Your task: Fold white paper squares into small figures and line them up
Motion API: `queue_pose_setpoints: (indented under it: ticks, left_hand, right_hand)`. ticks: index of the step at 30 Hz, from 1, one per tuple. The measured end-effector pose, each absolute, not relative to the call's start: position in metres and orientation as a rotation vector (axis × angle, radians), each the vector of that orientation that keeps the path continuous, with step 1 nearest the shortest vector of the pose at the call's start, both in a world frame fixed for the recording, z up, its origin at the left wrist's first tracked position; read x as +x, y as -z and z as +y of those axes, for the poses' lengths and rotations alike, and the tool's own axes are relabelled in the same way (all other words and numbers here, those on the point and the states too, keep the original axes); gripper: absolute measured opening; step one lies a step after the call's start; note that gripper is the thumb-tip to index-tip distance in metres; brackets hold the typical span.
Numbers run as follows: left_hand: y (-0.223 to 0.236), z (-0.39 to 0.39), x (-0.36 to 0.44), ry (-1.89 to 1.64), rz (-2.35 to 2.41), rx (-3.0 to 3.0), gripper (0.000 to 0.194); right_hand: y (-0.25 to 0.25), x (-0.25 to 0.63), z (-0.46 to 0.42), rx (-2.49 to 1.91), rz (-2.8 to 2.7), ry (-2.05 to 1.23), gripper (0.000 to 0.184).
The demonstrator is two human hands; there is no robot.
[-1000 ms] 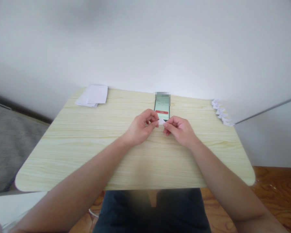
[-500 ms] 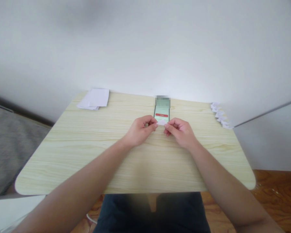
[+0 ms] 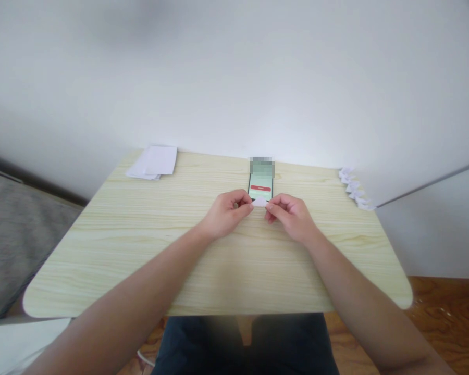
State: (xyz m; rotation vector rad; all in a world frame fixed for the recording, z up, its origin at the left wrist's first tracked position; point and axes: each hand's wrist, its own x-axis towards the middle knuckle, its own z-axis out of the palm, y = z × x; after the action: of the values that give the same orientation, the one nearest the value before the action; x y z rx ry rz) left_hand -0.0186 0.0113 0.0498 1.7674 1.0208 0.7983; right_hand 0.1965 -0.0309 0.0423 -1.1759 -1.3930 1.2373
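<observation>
A small piece of folded white paper (image 3: 260, 202) is held between my two hands over the table's middle. It shows a roughly triangular shape with its point away from me. My left hand (image 3: 229, 212) pinches its left corner between thumb and fingers. At the right corner, my right hand (image 3: 290, 212) grips it the same way, other fingers curled beneath. Just beyond the paper a phone (image 3: 261, 182) leans near the wall, its screen lit green with a red bar and its upper part pixelated.
A stack of white paper sheets (image 3: 160, 160) lies at the table's back left. Several small folded white paper pieces (image 3: 354, 188) stand in a row along the back right edge. The pale wood table (image 3: 117, 234) meets a white wall (image 3: 219, 78) behind.
Both hands keep their pinch on the folded paper, and a little more of its triangular shape shows. The whole view has shifted slightly, with things appearing a bit lower.
</observation>
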Motion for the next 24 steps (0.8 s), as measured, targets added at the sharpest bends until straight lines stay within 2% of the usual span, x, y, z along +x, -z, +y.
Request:
queue_pose_setpoints:
  ticks: [6,24]
  left_hand:
    - [-0.0534,0.0082,-0.0192,-0.743,0.957,1.729,0.025]
    - [-0.0582,0.0093,-0.0201,-0.672,0.901,1.482,0.016]
  right_hand:
    - [-0.0454,0.1969,-0.0362,-1.249,-1.537,-1.238,0.017]
    - [-0.046,0.1932,-0.0359,-1.1,-1.431,-1.294,0.022]
